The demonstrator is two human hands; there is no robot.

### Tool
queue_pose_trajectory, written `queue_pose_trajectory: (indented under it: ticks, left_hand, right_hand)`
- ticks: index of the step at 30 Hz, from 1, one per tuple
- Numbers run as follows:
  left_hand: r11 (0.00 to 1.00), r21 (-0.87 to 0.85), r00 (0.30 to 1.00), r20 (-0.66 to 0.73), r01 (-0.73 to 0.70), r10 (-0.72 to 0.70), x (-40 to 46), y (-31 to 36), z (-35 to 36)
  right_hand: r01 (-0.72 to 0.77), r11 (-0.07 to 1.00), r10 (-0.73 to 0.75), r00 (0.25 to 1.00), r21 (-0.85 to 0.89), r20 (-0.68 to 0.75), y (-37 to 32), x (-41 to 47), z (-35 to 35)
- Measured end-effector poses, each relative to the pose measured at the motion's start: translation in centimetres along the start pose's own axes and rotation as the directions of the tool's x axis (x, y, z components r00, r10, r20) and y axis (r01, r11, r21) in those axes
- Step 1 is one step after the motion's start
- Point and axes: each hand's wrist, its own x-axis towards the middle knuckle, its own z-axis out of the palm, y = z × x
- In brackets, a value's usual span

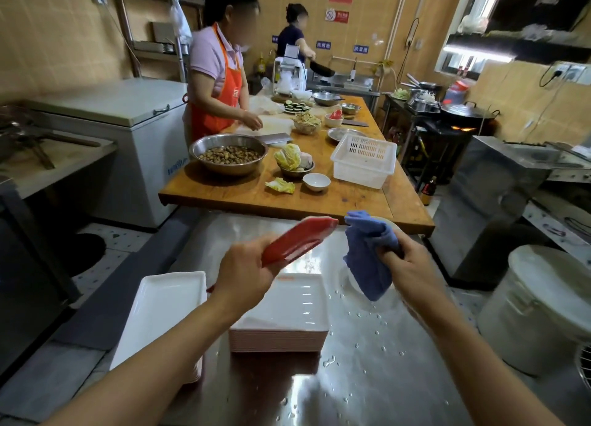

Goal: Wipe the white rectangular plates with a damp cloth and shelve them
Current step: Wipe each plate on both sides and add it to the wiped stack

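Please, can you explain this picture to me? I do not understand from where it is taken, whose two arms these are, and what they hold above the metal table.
There is no machine here. The one picture comes from a camera worn on a person's head, looking forward and down, so both arms are that person's own. The left hand holds a plate tilted, showing its red underside. The right hand grips a blue cloth. Below, on the wet steel table, stand two stacks of white rectangular plates, the second further left. Behind is a wooden table with food, where other people work.
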Motion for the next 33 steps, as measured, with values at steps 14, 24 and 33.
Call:
queue_pose_trajectory:
  ticks: [14,24,33]
  left_hand:
    - [0.689,-0.677,0.961,0.100,0.257,-0.259,1.1,4.7,-1.2]
    - [0.609,-0.722,0.935,0.158,0.328,-0.317,0.3,3.6,-2.0]
    - [0.360,-0.853,0.869,0.191,0.377,-0.458,0.7,4.0,-1.0]
  right_hand:
    - [0.531,0.741,-0.464,0.848,-0.411,0.258,-6.2,1.6,7.3]
    - [0.567,0.482,-0.607,0.766,-0.667,0.213,-4.3,2.8,8.4]
    - [0.308,0.873,-0.328,0.945,-0.379,0.013,-3.1,0.8,8.1]
